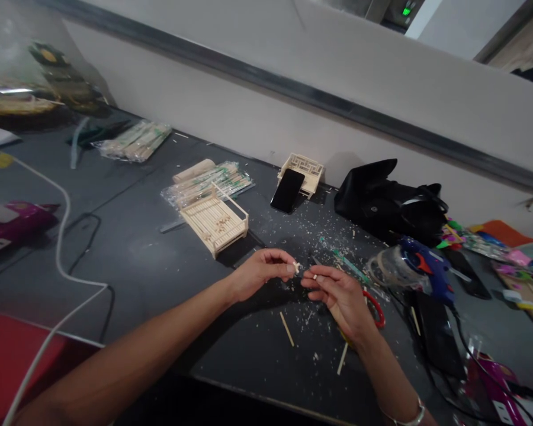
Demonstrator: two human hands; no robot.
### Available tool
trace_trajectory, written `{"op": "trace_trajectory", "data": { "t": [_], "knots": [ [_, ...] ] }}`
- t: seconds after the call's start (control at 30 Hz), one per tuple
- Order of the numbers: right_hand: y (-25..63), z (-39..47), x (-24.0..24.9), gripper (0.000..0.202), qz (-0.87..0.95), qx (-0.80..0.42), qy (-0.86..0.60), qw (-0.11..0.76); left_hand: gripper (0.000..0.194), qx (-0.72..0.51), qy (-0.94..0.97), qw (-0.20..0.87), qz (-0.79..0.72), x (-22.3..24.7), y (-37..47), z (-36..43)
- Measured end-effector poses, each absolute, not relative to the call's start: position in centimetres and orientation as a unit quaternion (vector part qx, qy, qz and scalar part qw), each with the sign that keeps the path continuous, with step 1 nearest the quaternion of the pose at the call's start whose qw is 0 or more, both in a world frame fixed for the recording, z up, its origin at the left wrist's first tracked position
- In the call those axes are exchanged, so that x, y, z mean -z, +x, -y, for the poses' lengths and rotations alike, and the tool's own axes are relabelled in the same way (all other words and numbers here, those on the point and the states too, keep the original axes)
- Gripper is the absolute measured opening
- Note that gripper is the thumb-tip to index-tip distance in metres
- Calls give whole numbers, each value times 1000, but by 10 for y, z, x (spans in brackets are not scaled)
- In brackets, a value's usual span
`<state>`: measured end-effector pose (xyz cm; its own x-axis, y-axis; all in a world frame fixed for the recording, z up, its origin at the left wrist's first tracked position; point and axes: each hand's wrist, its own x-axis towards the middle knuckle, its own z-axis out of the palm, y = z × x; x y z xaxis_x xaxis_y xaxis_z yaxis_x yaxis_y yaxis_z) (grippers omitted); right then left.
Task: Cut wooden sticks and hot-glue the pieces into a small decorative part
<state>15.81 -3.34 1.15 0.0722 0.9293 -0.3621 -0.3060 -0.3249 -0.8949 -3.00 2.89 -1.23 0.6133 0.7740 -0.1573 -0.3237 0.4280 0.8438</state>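
Observation:
Between the thumb and fingers of my left hand (266, 271) is a small pale wooden piece (296, 268). Facing it, a short distance to the right, my right hand (337, 290) pinches a tiny pale bit of stick (315, 277). The two hands are apart. Beyond my left hand stands a small slatted wooden frame (215, 222) with several small pieces lying on it. Red-handled scissors (375, 309) lie partly hidden under my right hand. Loose sticks (286, 329) and many pale scraps are scattered on the dark table (160, 260) around my hands.
A phone (287, 190) leans on a miniature wooden bench (308, 171) near the wall. Wrapped stick bundles (133, 141) lie at the back left. On the right are a black bag (382, 201), a blue glue gun (430, 269) and cables. A white cable (60, 236) crosses the left side.

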Motion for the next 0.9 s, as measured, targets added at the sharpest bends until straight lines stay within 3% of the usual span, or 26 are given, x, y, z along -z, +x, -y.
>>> {"op": "trace_trajectory", "data": {
  "t": [0.67, 0.9],
  "knots": [
    [148, 38, -13, 28, 321, -645, -513, 467, 30, -346, 396, 810, -261, 8, -30, -27],
    [146, 41, -9, 28, 368, -567, -548, 492, 27, -348, 394, 809, -265, 8, -28, -27]
  ]
}}
